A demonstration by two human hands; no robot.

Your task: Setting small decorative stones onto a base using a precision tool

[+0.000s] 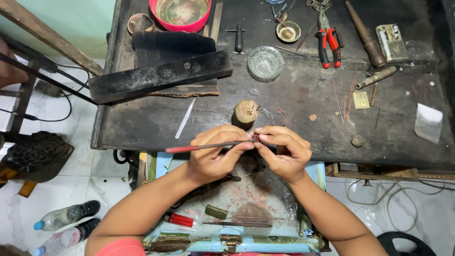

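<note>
My left hand (213, 154) grips a thin metal file with a red handle (199, 147), held level with its tip pointing right. The tip meets a tiny dark reddish piece (256, 138) pinched between the thumb and fingers of my right hand (283, 152). Both hands hover at the front edge of a dark, worn workbench (303, 99), just below a short wooden peg block (245, 113). Small reddish beads (280, 111) lie scattered on the bench beside the block.
On the bench: red-handled pliers (328, 45), a glass dish (265, 62), a small brass bowl (288, 32), a pink bowl (180, 13), a black block (159, 76), a tapered wooden mandrel (366, 35). A tray (237, 208) with tools sits below my arms. Bottles (66, 215) lie on the floor.
</note>
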